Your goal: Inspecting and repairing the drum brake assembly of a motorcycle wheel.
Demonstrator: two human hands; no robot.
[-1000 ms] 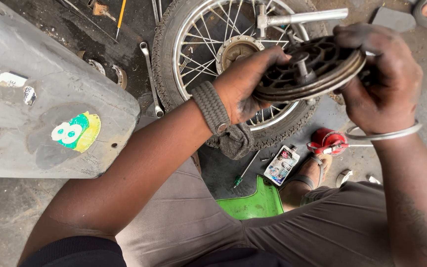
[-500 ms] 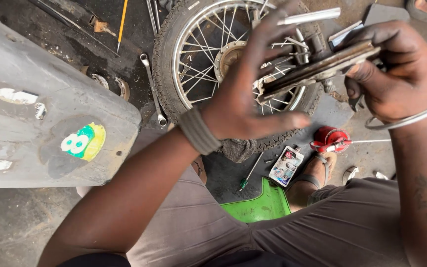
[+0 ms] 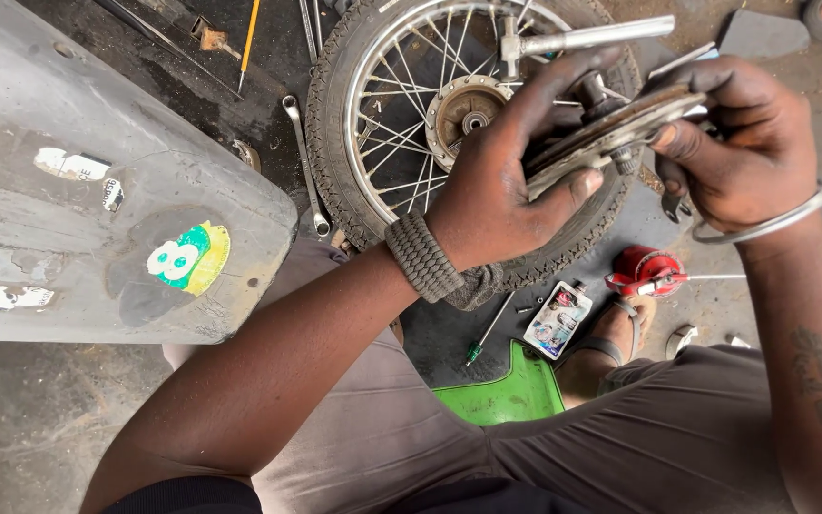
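A dark, round metal disc [image 3: 611, 138] is held edge-on between both hands, above the spoked wheel [image 3: 449, 124] lying on the floor: the left hand [image 3: 506, 190] is closed on its near rim, thumb below and fingers spread over the top, while the right hand [image 3: 734, 143] is clamped on the far rim, fingers curled over the edge. A second ago the disc's patterned face was turned up towards the camera; it has since been tipped until only its thin edge shows, with a short stud standing from its upper side, so the part appears to be turned over for inspection or alignment rather than set down. The left forearm is stretched forward across the lap, a braided wristband [image 3: 422, 257] at the wrist; the right forearm is bent in from the side, a metal bangle [image 3: 763, 227] hanging at its wrist. To the left a large grey panel [image 3: 97, 171] with a green and yellow sticker [image 3: 187, 257] is seen. A long spanner [image 3: 303, 162] lies beside the tyre. Lower down, a green plastic piece [image 3: 501, 395], a red tool [image 3: 644, 269], a small flat packet [image 3: 557, 319] and a screwdriver [image 3: 489, 330] are scattered on the dark floor.
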